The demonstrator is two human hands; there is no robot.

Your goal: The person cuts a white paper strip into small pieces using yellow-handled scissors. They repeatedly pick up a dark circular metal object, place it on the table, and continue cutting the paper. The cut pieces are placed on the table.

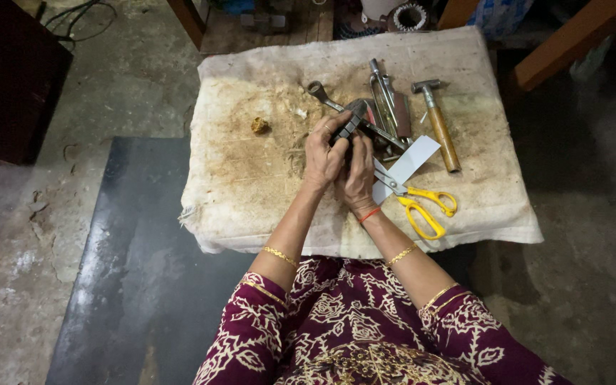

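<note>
Seen from the head camera, the left hand and the right hand meet over the middle of a stained cloth spread across a low table, and both are closed around one dark metal part, which sticks up out of the fingers just above the left knuckles. The left hand wraps it from the side while the right hand presses against it from below and behind; what the fingertips are doing on the far face is hidden. To do this well, I would judge that the grip wants to stay close to the body of the part, with the wrists braced against each other as they are, so any twisting or prying force stays inside the hands rather than slipping toward the tools lying just beyond. Those are near: a ring spanner and other metal tools touching the part's far side, a wooden-handled hammer to the right, yellow-handled scissors resting on a white slip of paper just beside the right wrist. A small brownish lump sits apart on the left.
</note>
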